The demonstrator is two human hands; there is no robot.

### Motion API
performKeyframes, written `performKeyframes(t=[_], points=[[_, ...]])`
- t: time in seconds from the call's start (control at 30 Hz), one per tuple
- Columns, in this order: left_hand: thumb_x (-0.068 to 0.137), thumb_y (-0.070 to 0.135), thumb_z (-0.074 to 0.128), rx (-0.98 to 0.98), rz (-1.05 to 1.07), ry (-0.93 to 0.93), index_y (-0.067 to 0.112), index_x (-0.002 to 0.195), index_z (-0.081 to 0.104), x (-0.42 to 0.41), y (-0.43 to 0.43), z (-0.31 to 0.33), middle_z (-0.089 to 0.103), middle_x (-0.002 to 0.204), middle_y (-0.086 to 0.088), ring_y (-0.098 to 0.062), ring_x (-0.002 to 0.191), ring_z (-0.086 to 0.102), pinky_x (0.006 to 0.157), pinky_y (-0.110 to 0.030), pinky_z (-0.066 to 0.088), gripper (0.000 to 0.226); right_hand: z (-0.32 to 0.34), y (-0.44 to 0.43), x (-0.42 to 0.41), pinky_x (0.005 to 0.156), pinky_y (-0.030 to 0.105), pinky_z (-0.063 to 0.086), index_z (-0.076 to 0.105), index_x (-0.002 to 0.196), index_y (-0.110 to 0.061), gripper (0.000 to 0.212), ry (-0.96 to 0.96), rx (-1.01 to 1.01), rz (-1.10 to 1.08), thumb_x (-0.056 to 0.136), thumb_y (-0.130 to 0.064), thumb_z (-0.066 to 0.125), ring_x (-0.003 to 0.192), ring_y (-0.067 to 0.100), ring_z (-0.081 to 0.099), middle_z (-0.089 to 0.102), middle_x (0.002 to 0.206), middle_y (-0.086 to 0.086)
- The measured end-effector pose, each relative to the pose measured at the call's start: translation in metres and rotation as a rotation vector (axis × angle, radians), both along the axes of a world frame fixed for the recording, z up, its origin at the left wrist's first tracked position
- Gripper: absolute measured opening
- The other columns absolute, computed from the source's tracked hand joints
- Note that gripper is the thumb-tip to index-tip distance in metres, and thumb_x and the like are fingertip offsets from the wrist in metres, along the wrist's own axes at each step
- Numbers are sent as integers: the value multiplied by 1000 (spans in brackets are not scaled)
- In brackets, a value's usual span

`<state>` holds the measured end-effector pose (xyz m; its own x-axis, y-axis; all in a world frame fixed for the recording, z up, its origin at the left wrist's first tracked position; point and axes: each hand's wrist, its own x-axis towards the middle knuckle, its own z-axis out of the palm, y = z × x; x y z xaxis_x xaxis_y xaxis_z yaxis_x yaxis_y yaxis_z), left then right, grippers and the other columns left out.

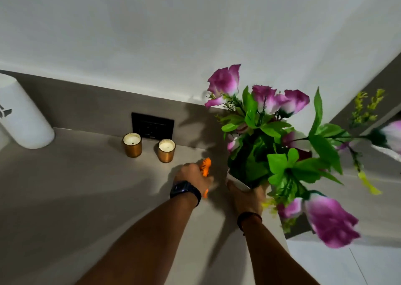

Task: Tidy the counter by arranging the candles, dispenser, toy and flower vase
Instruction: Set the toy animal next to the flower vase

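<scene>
Two gold candles, one point(132, 145) on the left and one point(166, 151) on the right, stand side by side near the back wall. My left hand point(192, 176), with a watch on its wrist, is closed around an orange striped toy point(205, 166) just right of the candles. My right hand point(246, 194) grips the white flower vase point(237, 181) from below; its purple flowers and green leaves point(273, 137) spread wide and hide most of the vase. A tall white dispenser point(23, 115) stands at the far left.
A black wall socket point(152, 125) sits behind the candles. The grey counter point(86, 197) ends at a right edge near the vase, with white floor point(347, 263) beyond. A white wall rises behind.
</scene>
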<state>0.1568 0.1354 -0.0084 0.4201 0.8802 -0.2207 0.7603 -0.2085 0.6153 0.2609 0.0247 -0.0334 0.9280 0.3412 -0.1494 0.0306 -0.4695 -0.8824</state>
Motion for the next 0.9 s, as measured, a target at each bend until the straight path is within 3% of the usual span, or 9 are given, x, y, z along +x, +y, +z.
performKeyframes(t=[0.1, 0.17, 0.3, 0.47, 0.7, 0.8, 0.9], points=[[73, 46, 72, 22, -14, -4, 15, 83, 70, 3, 14, 1, 68, 83, -8, -29, 78, 62, 60, -29, 41, 33, 2, -3, 14, 78, 27, 43, 53, 106, -16, 61, -147, 32, 17, 59, -20, 91, 96, 27, 60, 63, 101, 7], [74, 46, 70, 36, -11, -19, 14, 81, 71, 5, 22, 0, 70, 81, -8, -29, 76, 63, 60, -28, 43, 33, 3, -3, 25, 75, 23, 40, 53, 108, -18, 70, -147, 7, 79, 52, -27, 94, 93, 21, 58, 59, 98, -1], [74, 45, 68, 54, -7, -24, 14, 79, 70, 9, 28, -1, 70, 77, -7, -28, 75, 64, 60, -28, 44, 31, -4, 1, 44, 87, 31, 47, 49, 125, -25, 90, -117, 15, 124, 48, -31, 95, 99, 16, 58, 63, 111, -6], [75, 43, 67, 65, -7, -40, 16, 71, 66, 16, 29, -1, 67, 73, -7, -29, 76, 63, 63, -30, 46, 27, -11, 3, 49, 84, 32, 49, 49, 124, -28, 92, -125, 15, 128, 45, -36, 95, 98, 19, 61, 64, 110, -6], [76, 47, 67, 49, 30, -56, 17, 81, 69, 24, 29, 2, 70, 83, -7, -28, 80, 64, 61, -29, 42, 30, -9, 6, 55, 96, 44, 48, 47, 131, -26, 99, -111, 38, 169, 45, -32, 95, 109, 24, 59, 64, 122, 1], [77, 57, 64, 76, 37, -68, 16, 82, 67, 24, 24, 2, 69, 87, -11, -31, 84, 62, 65, -32, 45, 41, -11, 2, 57, 98, 48, 48, 35, 139, -29, 110, -115, 26, 201, 47, -33, 95, 115, 28, 57, 60, 129, 4], [73, 67, 61, 122, 54, -59, 13, 95, 66, 18, 15, 7, 63, 99, -15, -34, 92, 58, 74, -35, 47, 59, -6, -8, 52, 100, 49, 46, 17, 147, -35, 122, -78, 29, 186, 52, -27, 94, 120, 29, 54, 53, 138, 9]])
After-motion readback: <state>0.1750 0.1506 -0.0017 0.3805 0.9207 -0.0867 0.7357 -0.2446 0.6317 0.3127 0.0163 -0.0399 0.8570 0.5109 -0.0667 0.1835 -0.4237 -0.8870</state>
